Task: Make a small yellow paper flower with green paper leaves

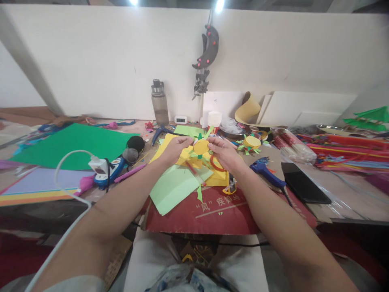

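Between my two hands is a small paper craft (201,147) with a yellow round middle and green strips sticking out around it. The fingers of my left hand (178,148) pinch its left side. At its right edge, my right hand (224,151) pinches it with thumb and fingers. Below the hands lie yellow paper (162,151) and light green sheets (174,188), with a tape dispenser (230,185) beside them. A similar yellow and green paper craft (251,142) rests to the right of my right hand.
A blue glue gun (267,172) and a black phone (304,182) lie to the right. On the left are a green sheet (73,146), a power strip (109,172) with a white cable, and black yarn (135,143). A bottle (159,103) stands by the wall.
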